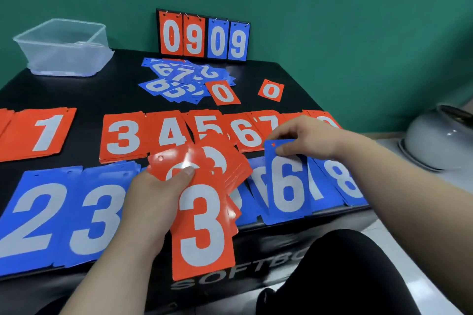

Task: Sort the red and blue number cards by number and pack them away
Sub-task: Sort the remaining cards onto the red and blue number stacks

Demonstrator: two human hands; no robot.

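Red plastic number cards [202, 233], fanned loosely in left grip [151, 197] at lower centre, may slip; right grip [304, 135], pinching blue plastic 6 card [286, 192], could misfile it.

Scoreboard [203, 36] 0909; red card [202, 225] 3; blue card [286, 186] 6; table front [230, 273] SOFTB.

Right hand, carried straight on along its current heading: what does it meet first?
Likely the red 6 pile just beyond the right hand, which pinches a blue 6 card; height unclear.

Head-high, downward, seemingly close over table [66, 89]
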